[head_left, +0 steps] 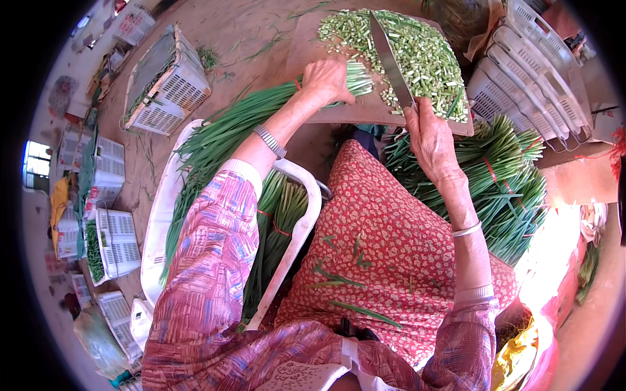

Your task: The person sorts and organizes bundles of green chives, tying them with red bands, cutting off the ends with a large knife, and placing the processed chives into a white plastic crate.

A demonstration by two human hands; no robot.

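My left hand (329, 79) is closed around a bundle of garlic chives (228, 120) tied with a red band. The cut white-green ends stick out to its right over the board (303, 49), and the long leaves trail back over my left forearm's far side. In my right hand (430, 140) is a long-bladed knife (390, 62); its blade points away from me and lies across a heap of chopped stem pieces (427, 58). The knife edge is apart from the bundle, to its right. My right fingers wrap the handle, which is mostly hidden.
Beside my left leg stands a white crate (156, 228) with more banded chives (283, 208). Tied bundles (502, 182) are piled right of my red floral-covered lap (385, 254), which has loose leaf scraps. Stacked white crates (521, 85) stand far right; several more line the left.
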